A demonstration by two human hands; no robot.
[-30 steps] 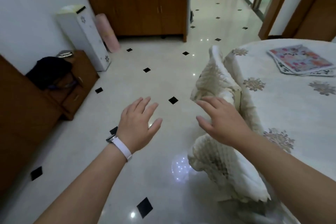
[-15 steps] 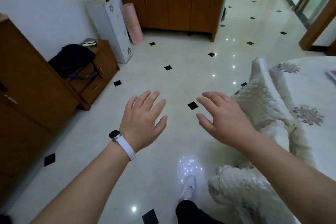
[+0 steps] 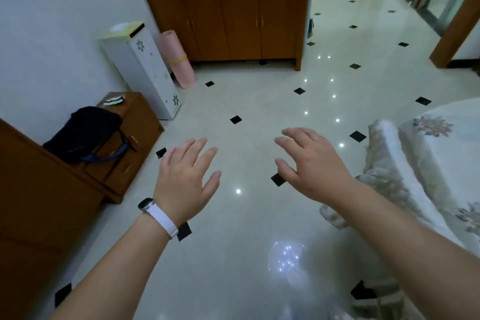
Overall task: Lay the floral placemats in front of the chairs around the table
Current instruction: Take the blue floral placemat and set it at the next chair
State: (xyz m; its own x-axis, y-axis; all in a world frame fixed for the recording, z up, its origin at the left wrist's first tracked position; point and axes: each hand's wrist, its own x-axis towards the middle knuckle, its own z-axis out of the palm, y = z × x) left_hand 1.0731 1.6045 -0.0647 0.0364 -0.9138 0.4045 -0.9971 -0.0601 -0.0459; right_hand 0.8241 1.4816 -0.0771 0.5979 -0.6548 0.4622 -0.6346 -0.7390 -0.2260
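My left hand (image 3: pixel 185 179) is stretched out over the tiled floor, fingers spread and holding nothing; a white watch band sits on its wrist. My right hand (image 3: pixel 311 163) hovers beside it, also empty with fingers apart. Only the edge of the round table (image 3: pixel 457 148), under a white cloth with flower prints, shows at the right. A chair in a quilted cream cover (image 3: pixel 389 163) stands against it, just right of my right hand and not touched. No floral placemat is in view.
A wooden sideboard (image 3: pixel 231 21) stands at the back. A white cabinet (image 3: pixel 145 70) and a rolled pink mat (image 3: pixel 176 60) lean by the left wall. A low wooden chest with a black bag (image 3: pixel 85 132) is at the left. A doorway post (image 3: pixel 452 34) is at the right.
The view has swung left, away from the table; the placemat stack has left the frame. My right hand has come off the chair cover. Both hands stay open.
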